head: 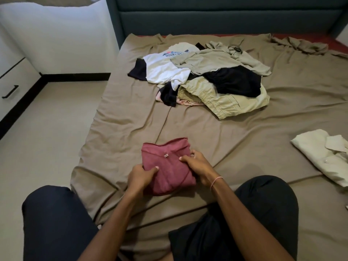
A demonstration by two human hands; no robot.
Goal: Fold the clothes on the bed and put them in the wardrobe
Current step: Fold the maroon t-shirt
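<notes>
Bed (244, 140) w/ clothes pile (207, 76), folded red garment (169, 166) & cream shirt (316, 153).

Folded red garment (167, 166) near bed edge, unfolded pile (207, 78) beyond — mid-bed

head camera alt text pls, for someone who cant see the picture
A left hand and a right hand grip opposite edges of a folded dark-red garment on a tan bed sheet. Farther up the bed lies an unfolded pile of clothes, and a folded pale shirt sits to the right.
</notes>
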